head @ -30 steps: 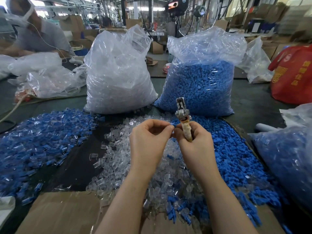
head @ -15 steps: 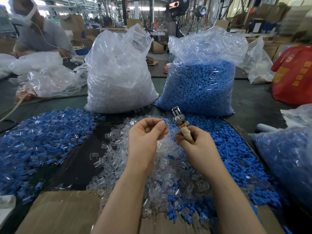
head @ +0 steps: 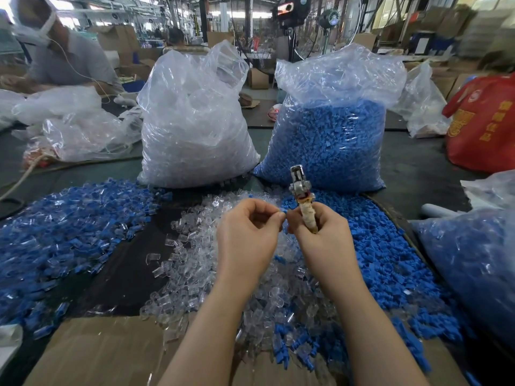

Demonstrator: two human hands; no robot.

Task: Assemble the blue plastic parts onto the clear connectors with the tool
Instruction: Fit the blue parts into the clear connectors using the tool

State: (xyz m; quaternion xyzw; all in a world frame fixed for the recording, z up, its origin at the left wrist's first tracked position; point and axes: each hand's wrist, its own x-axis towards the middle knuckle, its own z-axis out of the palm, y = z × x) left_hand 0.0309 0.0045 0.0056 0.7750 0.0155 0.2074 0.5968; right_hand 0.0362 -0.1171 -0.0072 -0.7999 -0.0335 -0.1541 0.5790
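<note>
Head camera shows the tool (head: 301,200) standing almost upright above the piles, its long axis running near to far, with the metal head pointing to the far side and the worn yellowish handle gripped in the curled fingers of the right hand (head: 323,240). Left hand (head: 248,235) pinches a small blue part (head: 283,210) between thumb and fingers, just left of the handle and touching the right hand's fingertips.

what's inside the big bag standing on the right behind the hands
The right bag is packed with small blue plastic parts, seen through its clear film up to roughly two thirds of its height; above that the film is crumpled and looks empty. What lies deep in its middle is covered.
</note>
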